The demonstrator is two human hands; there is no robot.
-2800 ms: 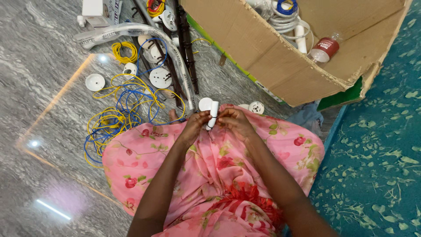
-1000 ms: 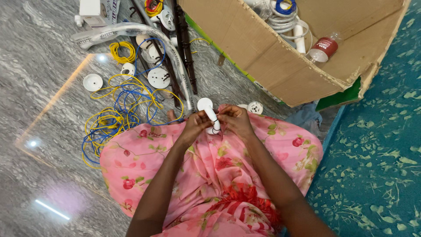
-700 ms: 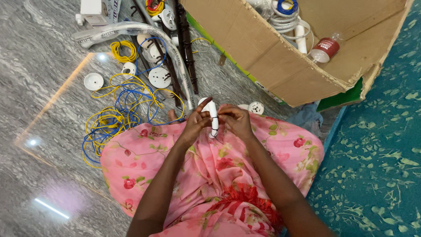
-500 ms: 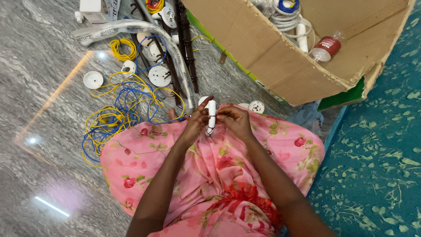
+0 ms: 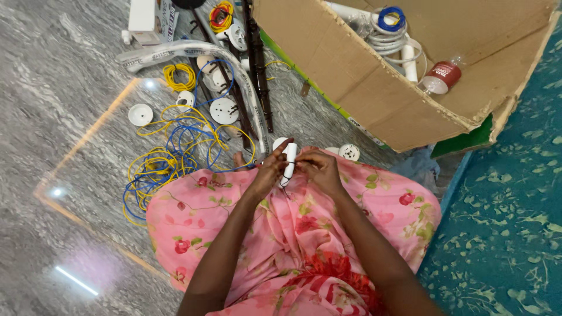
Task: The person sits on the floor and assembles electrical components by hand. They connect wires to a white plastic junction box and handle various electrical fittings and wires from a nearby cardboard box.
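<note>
My left hand and my right hand meet over my lap, which is covered in pink flowered cloth. Between them they hold a small white tube-shaped plastic piece, standing nearly upright. A thin dark wire hangs from its lower end. Both hands pinch it near the bottom. A round white disc lies just behind the piece, partly hidden by my left fingers.
A tangle of yellow and blue wires lies on the grey marble floor at my left. Round white fittings, dark rods and a white wrapped conduit lie beyond. An open cardboard box holds white tubes and a red-labelled bottle. A teal patterned mat is at the right.
The white piece has been turned from tilted to nearly upright between my fingers. The view has shifted slightly, so everything sits a little lower and to the right.
</note>
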